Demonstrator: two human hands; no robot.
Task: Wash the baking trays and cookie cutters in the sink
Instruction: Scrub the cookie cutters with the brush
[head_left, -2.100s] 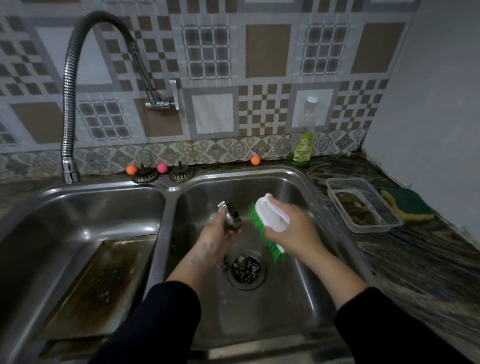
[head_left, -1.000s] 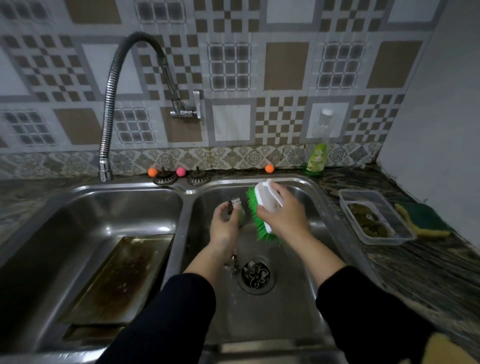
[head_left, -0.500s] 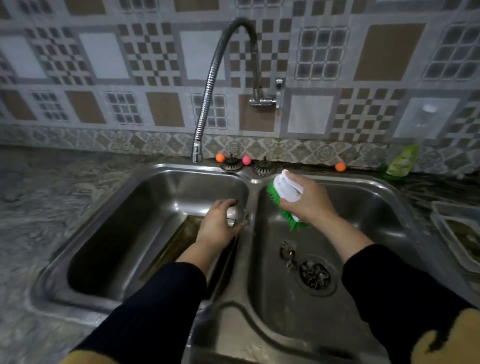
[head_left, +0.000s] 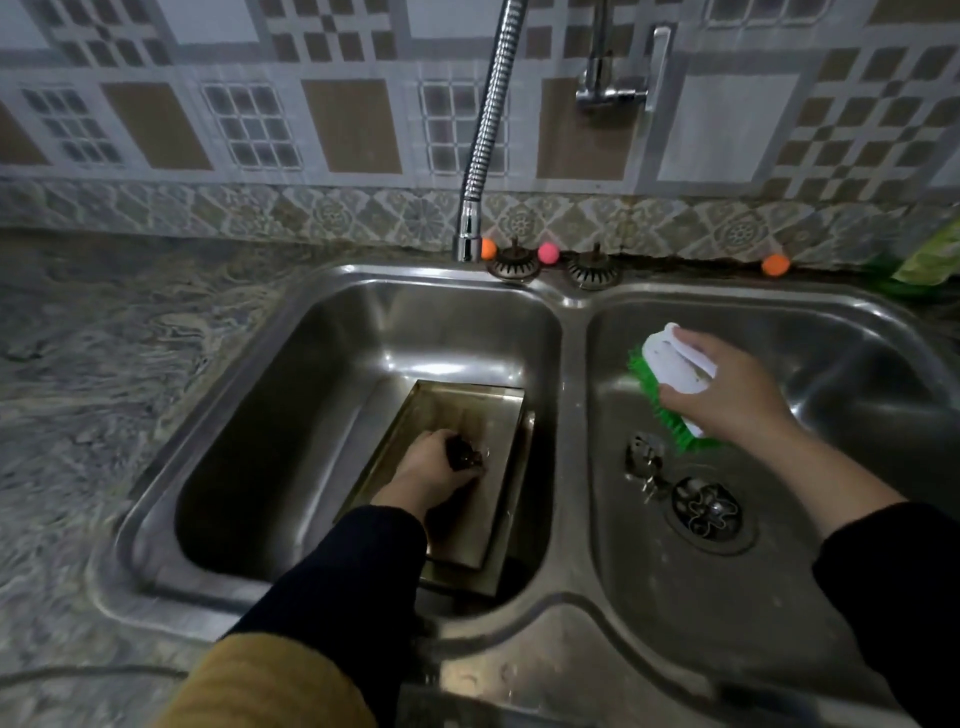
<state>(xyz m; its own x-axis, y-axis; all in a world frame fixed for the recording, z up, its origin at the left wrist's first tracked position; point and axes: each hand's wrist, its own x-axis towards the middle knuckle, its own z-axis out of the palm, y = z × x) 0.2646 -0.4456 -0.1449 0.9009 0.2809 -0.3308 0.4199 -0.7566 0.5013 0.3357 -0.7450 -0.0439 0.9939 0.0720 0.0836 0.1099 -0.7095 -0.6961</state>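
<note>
The cookie cutter (head_left: 466, 453) sits in my left hand (head_left: 434, 470), my fingers curled around it, low over the floor of the upper baking tray (head_left: 467, 415) in the left basin of the sink (head_left: 571, 312); it is dark down there, so I think the cutter is touching the tray bottom, but I cannot be sure it is not just above it. That tray lies with its long axis running away from me toward the back wall, slightly tilted, and seems to rest on a second tray (head_left: 511, 566) whose edge shows beneath it on the right and near sides. So the thing I hold is already directly above its resting place, and the coming move, as I judge it, is simply to let go and lift straight up. The other cutters lie the other way: one small metal one (head_left: 640, 457) and a flower-shaped one (head_left: 707, 512) on the drain in the right basin, both just below my right hand (head_left: 727, 395), which is clenched around the white-backed green scrub brush (head_left: 670, 384). My right hand is the nearer to them, but it is busy with the brush, so my left would have to cross the divider. The faucet spout (head_left: 470, 228) hangs over the back rim of the left basin, with no water visible.
</note>
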